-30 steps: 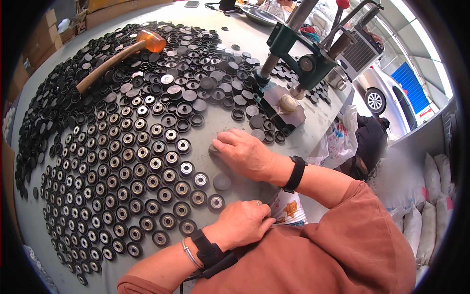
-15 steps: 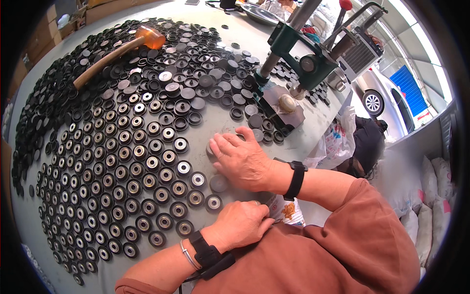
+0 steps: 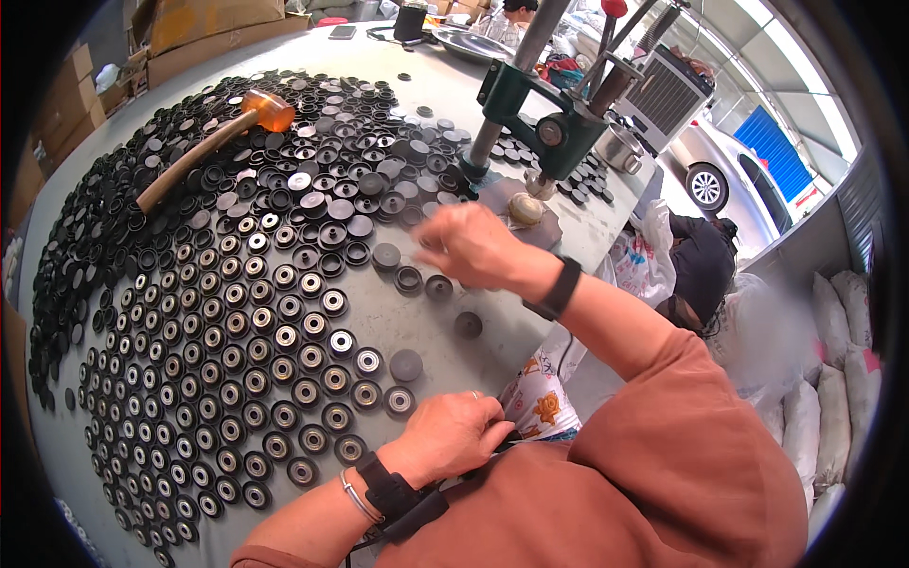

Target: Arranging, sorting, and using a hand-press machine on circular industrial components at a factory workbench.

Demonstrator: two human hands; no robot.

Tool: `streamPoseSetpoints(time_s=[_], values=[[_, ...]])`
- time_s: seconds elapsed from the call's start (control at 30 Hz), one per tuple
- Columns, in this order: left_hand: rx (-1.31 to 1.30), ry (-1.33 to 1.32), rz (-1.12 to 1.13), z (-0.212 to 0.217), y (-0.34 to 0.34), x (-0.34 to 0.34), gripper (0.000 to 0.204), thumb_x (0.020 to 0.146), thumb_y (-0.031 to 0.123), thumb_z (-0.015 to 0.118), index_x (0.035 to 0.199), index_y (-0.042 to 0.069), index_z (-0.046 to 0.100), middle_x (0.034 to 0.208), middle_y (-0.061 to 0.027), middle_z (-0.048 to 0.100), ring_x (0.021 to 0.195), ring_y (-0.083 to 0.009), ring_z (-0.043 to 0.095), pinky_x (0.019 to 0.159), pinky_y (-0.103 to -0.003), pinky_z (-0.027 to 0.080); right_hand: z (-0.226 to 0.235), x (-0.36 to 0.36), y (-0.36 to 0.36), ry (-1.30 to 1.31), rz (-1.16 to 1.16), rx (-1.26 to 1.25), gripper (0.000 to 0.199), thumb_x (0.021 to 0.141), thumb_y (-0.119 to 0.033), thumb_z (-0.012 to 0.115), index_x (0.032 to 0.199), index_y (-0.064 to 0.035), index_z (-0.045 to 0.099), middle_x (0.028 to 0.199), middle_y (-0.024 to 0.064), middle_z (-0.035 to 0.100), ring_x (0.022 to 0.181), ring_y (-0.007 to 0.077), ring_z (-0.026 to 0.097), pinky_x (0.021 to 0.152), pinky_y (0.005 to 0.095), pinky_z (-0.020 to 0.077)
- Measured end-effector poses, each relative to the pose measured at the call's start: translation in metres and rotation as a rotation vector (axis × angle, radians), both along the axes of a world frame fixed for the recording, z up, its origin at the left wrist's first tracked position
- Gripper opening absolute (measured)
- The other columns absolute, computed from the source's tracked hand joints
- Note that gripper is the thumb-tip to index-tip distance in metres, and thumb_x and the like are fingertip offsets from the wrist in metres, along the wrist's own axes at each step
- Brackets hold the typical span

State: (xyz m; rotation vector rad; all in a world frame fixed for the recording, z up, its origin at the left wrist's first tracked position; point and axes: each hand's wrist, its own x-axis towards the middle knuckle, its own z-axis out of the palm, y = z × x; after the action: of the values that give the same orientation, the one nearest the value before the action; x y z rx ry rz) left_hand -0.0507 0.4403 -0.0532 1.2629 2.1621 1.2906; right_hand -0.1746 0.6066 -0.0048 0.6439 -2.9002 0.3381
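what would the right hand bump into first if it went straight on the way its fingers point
Probably the loose dark round caps at the heap's edge, just left of the right hand; its height is unclear, so it might pass over them.

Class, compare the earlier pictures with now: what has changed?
The right hand has moved forward, toward the green press, uncovering loose black parts on the table; whether it holds anything is unclear. The left hand, the mallet and the rows of bearings stayed as they were.
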Motion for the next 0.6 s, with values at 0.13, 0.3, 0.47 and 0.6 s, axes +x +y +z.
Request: streamPoseSetpoints(time_s=[0.13,0.3,0.47,0.6], values=[[0.027,0.009,0.0,-0.001,0.0,0.003,0.018,0.079,0.025,0.063,0.077,0.007,0.064,0.07,-0.0105,0.062,0.066,-0.0292,0.06,0.06,-0.037,0.049,-0.016,0.026,0.01,-0.152,0.066,0.035,0.021,0.072,-0.019,0.067,0.077,0.0006,0.063,0.068,0.0191,0.06,0.072,0.0359,0.06,0.064,0.0453,0.047],[-0.011,-0.024,-0.022,-0.003,0.0,0.005,0.02,0.08,0.028,0.061,0.078,0.008,0.064,0.072,-0.0111,0.061,0.069,-0.0297,0.06,0.062,-0.039,0.048,-0.006,0.033,-0.017,-0.17,0.02,-0.215,0.021,0.071,-0.015,0.067,0.085,0.0,0.064,0.073,0.0171,0.062,0.071,0.0333,0.062,0.066,0.0388,0.0493],[0.005,-0.054,-0.019,-0.006,0.0,0.003,0.02,0.081,0.027,0.06,0.078,0.007,0.062,0.072,-0.0107,0.06,0.07,-0.03,0.059,0.063,-0.039,0.048,-0.028,0.007,-0.069,0.074,0.2,-0.364,0.016,0.074,-0.009,0.062,0.088,-0.0011,0.064,0.082,0.0147,0.063,0.075,0.0308,0.062,0.066,0.0367,0.0506],[0.046,-0.072,-0.04,-0.003,-0.001,0.0,0.02,0.08,0.025,0.06,0.078,0.006,0.062,0.072,-0.0112,0.06,0.069,-0.0307,0.059,0.062,-0.04,0.048,-0.037,0.006,-0.084,0.142,0.297,-0.223,0.02,0.075,-0.006,0.056,0.093,-0.0011,0.059,0.083,0.0122,0.059,0.075,0.0293,0.06,0.066,0.0363,0.0505]])
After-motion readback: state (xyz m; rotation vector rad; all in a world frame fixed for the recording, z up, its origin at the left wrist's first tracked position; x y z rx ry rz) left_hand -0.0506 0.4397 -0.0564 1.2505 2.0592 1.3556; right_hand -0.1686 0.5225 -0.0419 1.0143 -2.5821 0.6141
